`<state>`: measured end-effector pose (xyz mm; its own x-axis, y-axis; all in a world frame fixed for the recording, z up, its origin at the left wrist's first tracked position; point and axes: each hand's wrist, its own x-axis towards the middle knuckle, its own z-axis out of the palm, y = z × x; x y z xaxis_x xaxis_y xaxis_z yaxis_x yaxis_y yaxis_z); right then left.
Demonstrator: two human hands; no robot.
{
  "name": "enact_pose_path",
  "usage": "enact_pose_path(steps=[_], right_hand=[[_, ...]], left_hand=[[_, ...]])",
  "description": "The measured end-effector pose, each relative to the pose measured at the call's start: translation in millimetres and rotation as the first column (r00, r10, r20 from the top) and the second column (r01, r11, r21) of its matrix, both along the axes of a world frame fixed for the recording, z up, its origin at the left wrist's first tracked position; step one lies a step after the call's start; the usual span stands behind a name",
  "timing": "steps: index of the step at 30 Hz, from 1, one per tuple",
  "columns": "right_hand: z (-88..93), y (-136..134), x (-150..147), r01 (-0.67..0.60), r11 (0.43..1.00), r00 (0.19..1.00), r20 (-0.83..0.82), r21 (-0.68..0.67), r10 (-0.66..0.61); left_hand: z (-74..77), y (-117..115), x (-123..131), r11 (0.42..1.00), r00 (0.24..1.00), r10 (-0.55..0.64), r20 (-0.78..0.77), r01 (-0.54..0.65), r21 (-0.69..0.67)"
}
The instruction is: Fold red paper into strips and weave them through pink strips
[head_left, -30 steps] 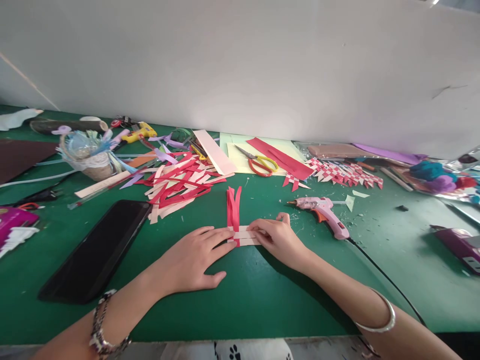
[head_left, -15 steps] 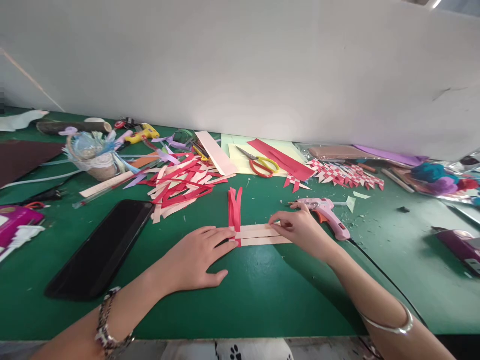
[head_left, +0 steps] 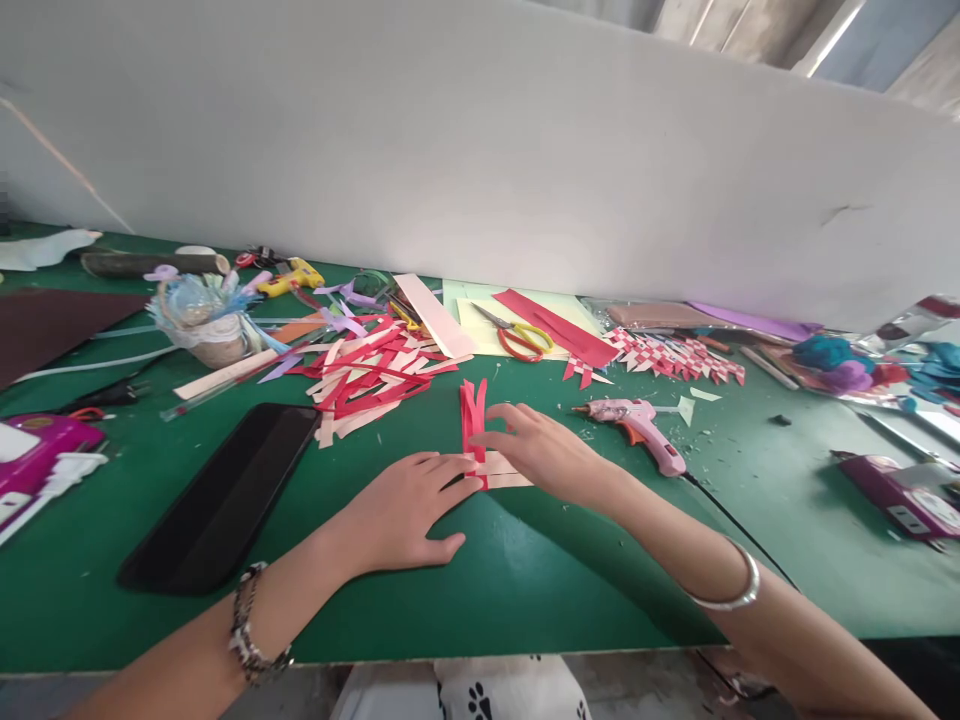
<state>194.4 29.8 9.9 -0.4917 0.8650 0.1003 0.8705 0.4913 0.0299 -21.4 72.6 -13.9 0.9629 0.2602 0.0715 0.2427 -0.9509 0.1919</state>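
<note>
Red paper strips [head_left: 472, 410] stand out away from me, crossing pale pink paper strips [head_left: 506, 478] that lie sideways on the green table. My left hand [head_left: 409, 510] lies flat with its fingers apart, its fingertips pressing on the crossing of the strips. Just above the red strips is my right hand [head_left: 551, 450], thumb and fingers apart at their right side; whether it touches them I cannot tell. That hand covers part of the pale strips.
A heap of red and pink strips [head_left: 375, 370] lies behind my left hand, and a black phone [head_left: 221, 495] left of it. A pink glue gun [head_left: 637, 428] with a cord is at the right. Scissors [head_left: 517, 335] rest on paper behind woven red-and-white pieces [head_left: 675, 355].
My right hand has moved left from the far part of the pale strips to the red strips. My left hand stays on the crossing. The view has shifted slightly.
</note>
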Motion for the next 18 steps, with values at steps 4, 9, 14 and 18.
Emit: enact_pose_path(steps=[4,9,14,18], right_hand=[[-3.9,17.9,-12.5,-0.036,0.999,0.994,0.105,0.036,0.032],[4.9,31.9,0.5,-0.029,0.998,1.000,0.011,0.054,0.029],[3.6,49.5,10.7,0.019,0.991,0.996,-0.088,-0.129,-0.030],[-0.9,63.7,6.3,0.083,0.971,0.993,-0.063,-0.224,-0.099]], left_hand=[[-0.5,-1.2,-0.3,1.000,1.000,-0.006,0.017,0.006,0.000],[-1.5,-0.9,-0.8,1.000,1.000,0.003,0.031,-0.003,-0.017],[1.3,-1.5,-0.2,1.000,1.000,0.004,0.014,-0.004,-0.011],[2.6,-1.5,-0.2,1.000,1.000,0.000,0.003,0.000,-0.010]])
